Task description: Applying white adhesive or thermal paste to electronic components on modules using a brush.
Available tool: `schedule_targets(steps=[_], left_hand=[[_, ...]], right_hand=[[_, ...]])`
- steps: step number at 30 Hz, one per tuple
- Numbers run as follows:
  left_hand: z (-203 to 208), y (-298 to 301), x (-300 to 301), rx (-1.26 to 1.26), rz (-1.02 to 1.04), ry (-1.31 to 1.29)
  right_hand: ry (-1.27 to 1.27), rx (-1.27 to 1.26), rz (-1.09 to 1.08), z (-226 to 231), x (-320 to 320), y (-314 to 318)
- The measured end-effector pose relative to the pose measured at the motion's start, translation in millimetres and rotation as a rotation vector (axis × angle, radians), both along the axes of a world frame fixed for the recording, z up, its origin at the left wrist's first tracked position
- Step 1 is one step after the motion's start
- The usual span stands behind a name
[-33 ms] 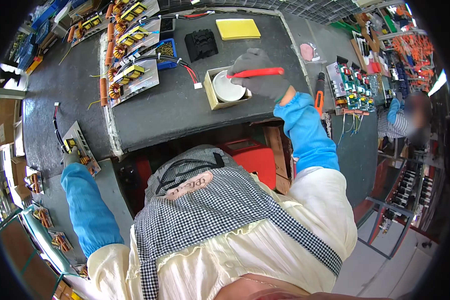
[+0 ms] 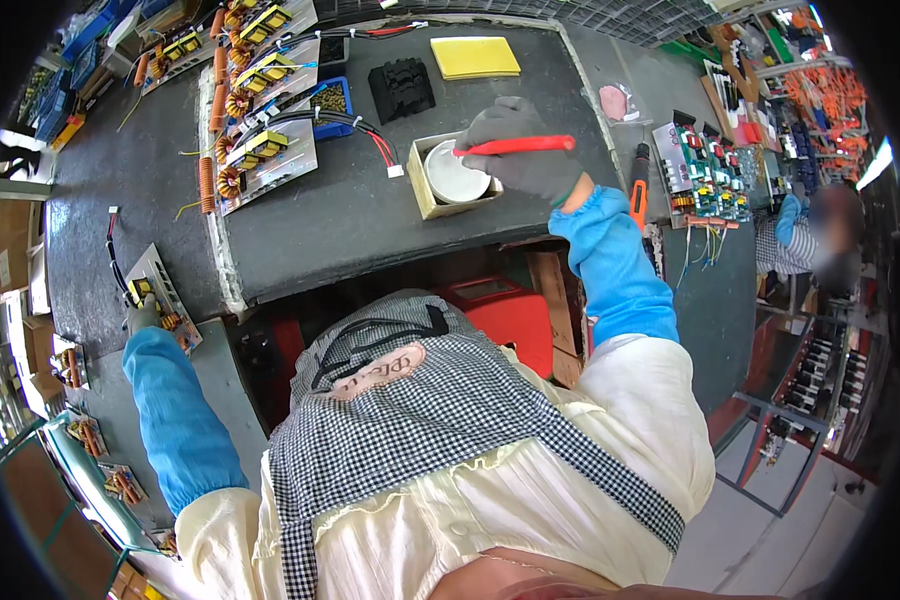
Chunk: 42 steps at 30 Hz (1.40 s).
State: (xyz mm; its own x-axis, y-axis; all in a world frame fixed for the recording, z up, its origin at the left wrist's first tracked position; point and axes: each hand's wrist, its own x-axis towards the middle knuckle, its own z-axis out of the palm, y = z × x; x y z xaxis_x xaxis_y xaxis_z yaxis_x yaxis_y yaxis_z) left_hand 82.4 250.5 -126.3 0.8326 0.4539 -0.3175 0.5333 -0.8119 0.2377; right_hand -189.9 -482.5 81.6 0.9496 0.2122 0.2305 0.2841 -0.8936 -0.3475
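My right hand (image 2: pixel 515 148), in a dark grey glove, is closed around a slim red-handled tool (image 2: pixel 530 146). The tool's tip is at the white round tub (image 2: pixel 457 172), which sits in a small open cardboard box (image 2: pixel 422 195). What kind of tip it has is hidden. Far to the left, my left hand (image 2: pixel 142 315), gloved too, grips the near end of a circuit board (image 2: pixel 175 295) with a metal plate, a yellow transformer and copper coils. A black cable with a white connector (image 2: pixel 114 210) runs from that board. My left fingers are partly hidden.
Similar circuit boards (image 2: pixel 270 150) line the bench's left part, beside a blue bin of small parts (image 2: pixel 332 98). A black plastic block (image 2: pixel 402 88) and yellow pad (image 2: pixel 475 57) lie behind the tub. An orange-black screwdriver (image 2: pixel 639 190) and green boards (image 2: pixel 705 172) lie right; a co-worker sits beyond.
The red-handled tool in my right hand has shifted very slightly to the right. My left hand and the board look the same.
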Motion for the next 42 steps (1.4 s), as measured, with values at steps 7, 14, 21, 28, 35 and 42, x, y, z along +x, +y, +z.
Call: schedule_targets(steps=[7,14,21,28,35,42], left_hand=[[9.7,-12.3,-2.3,-0.013,-0.026,0.002],[13.4,-13.3,-2.0,-0.015,-0.005,0.018],[-0.4,-5.3,8.4,-0.059,0.05,0.049],[-1.0,2.4,7.0,-0.043,0.028,0.051],[-16.0,19.7,14.9,-0.03,0.041,0.031],[-10.7,1.3,11.6,-0.097,0.057,0.003]], right_hand=[[0.31,0.32,-0.132,-18.0,-6.7,5.8],[-0.121,0.0,-0.087,-11.2,-11.4,4.1],[0.124,0.145,-0.113,-34.2,-3.3,5.7],[-0.044,0.186,-0.097,-18.7,-15.6,7.9],[-0.118,0.053,-0.134,-31.6,-9.2,9.4],[0.324,0.465,-0.323,-22.3,-16.6,18.0]])
